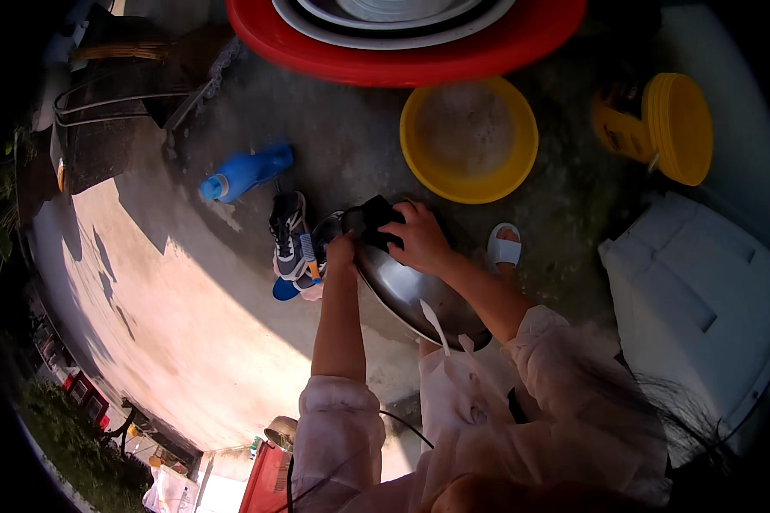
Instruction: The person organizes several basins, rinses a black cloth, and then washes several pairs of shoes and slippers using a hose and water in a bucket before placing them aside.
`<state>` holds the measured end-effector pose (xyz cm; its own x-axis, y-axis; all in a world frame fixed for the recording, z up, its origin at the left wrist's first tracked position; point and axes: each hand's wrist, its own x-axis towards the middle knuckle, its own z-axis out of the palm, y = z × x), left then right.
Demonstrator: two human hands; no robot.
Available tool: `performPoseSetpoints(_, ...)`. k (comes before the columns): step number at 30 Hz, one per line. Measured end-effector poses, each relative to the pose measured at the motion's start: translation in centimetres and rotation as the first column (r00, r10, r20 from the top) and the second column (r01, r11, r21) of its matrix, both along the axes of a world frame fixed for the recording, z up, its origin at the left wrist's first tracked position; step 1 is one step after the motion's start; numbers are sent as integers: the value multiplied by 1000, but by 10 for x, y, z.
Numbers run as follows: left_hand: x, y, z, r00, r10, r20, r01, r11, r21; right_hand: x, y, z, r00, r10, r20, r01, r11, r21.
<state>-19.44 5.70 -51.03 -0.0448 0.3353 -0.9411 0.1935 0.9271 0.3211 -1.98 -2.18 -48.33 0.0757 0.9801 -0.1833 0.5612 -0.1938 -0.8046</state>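
Observation:
A wide, shiny metal pan, like a wok (406, 286), stands tilted in front of me, close to my legs. My left hand (342, 249) is closed at its left rim; whether it grips the rim or a handle there is hard to see. My right hand (421, 238) has its fingers bent over a black cloth (375, 218) at the pan's far edge. Just left of my left hand is a pair of dark and white sneakers (289, 235), with an orange and blue brush (309, 258) against them.
Beyond the pan sits a yellow basin (411, 158) of cloudy water. A red tub (316, 68) with nested metal bowls is at the far edge. A blue bottle (252, 171) lies left; a yellow bucket (624, 128) and white bin (693, 282) are right. My slippered foot (505, 245) is near.

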Motion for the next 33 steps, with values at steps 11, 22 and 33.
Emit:
performPoseSetpoints(11,8,-92,62,937,-287,-199,349,796,495,-7,-37,48,992,-16,127,14,1000,15)
performPoseSetpoints(22,-43,-133,65,937,-198,-287,315,834,452,45,37,-178,969,38,-245,-200,705,-680)
performPoseSetpoints(33,-99,-128,38,978,166,-129,-87,877,472,34,15,-208,868,-84,-490,-304,689,-657)
